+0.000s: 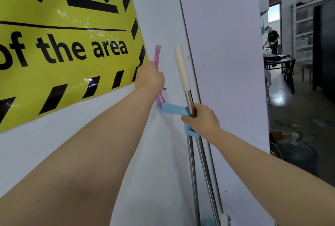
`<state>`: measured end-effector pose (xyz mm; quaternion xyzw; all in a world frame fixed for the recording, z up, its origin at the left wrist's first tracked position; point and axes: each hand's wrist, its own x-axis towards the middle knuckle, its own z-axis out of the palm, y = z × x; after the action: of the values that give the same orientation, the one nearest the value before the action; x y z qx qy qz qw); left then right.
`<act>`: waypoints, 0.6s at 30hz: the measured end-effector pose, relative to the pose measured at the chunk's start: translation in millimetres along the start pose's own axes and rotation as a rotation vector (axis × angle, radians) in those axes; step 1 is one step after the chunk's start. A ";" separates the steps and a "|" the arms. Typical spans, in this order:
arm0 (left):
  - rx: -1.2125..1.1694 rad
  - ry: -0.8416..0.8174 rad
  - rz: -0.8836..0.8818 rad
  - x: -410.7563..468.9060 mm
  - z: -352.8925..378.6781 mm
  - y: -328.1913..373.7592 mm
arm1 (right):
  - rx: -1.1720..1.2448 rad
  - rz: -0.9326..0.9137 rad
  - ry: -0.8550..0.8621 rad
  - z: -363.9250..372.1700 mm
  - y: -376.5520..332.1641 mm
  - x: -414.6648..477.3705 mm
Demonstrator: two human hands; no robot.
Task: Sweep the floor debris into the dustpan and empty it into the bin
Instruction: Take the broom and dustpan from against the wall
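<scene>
Two metal poles (191,162) stand upright against a white wall, one topped with a cream plastic grip (182,69). My right hand (201,119) grips the pole with the cream grip just above a light blue plastic clip (172,109) that joins the poles. My left hand (150,77) holds a pink strip (157,55) that hangs on the wall beside the poles. At the bottom edge a bit of blue and white bristle or pan (223,219) shows. No bin is in view.
A yellow and black warning banner (63,44) covers the wall on the left. To the right a doorway opens onto a dark tiled floor (299,117) with scattered debris, a black table (280,62), shelving (303,26) and a person standing far back.
</scene>
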<state>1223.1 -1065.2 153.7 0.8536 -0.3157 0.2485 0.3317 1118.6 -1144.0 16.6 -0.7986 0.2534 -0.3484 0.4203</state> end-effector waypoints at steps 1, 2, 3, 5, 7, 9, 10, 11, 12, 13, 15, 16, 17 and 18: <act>0.036 0.009 0.003 2.2 3.0 -0.2 | 0.002 -0.001 0.001 -0.1 0.4 0.7; 0.068 0.027 0.003 2.4 4.6 0.1 | 0.001 0.000 0.000 -0.4 0.2 0.8; 0.091 0.059 0.005 3.9 6.7 -0.8 | 0.001 0.000 -0.002 -0.7 0.2 1.2; 0.112 0.121 -0.011 5.8 9.1 -2.5 | 0.000 0.000 -0.009 -1.1 0.0 2.2; 0.132 0.126 -0.018 9.9 11.5 -5.2 | 0.000 -0.002 -0.019 -1.9 -0.2 3.1; 0.181 0.076 0.023 14.3 14.2 -6.8 | 0.000 0.002 -0.025 -2.4 0.1 4.1; 0.208 0.060 0.044 15.2 14.5 -6.4 | 0.002 0.003 -0.025 -2.5 0.5 4.5; 0.229 0.058 0.061 16.4 14.9 -6.5 | 0.006 0.002 -0.022 -2.3 1.2 5.0; 0.243 0.061 0.078 17.2 15.5 -6.3 | 0.011 0.002 -0.018 -2.1 1.6 5.4; 0.255 0.067 0.092 18.3 16.4 -6.8 | 0.016 0.002 -0.015 -1.9 1.8 5.9; 0.272 0.066 0.102 19.2 16.7 -7.4 | 0.021 0.004 -0.014 -1.6 1.8 6.6; 0.288 0.053 0.103 20.2 16.6 -7.9 | 0.021 0.004 -0.015 -1.8 1.6 6.8; 0.309 0.040 0.105 21.9 16.2 -8.7 | 0.020 0.005 -0.016 -2.0 1.3 7.1; 0.323 0.032 0.109 23.1 14.8 -9.1 | 0.020 0.005 -0.017 -2.3 1.1 7.4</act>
<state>1248.3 -1079.2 154.9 0.8733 -0.3121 0.3274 0.1811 1121.4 -1150.8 19.1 -0.7967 0.2482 -0.3433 0.4311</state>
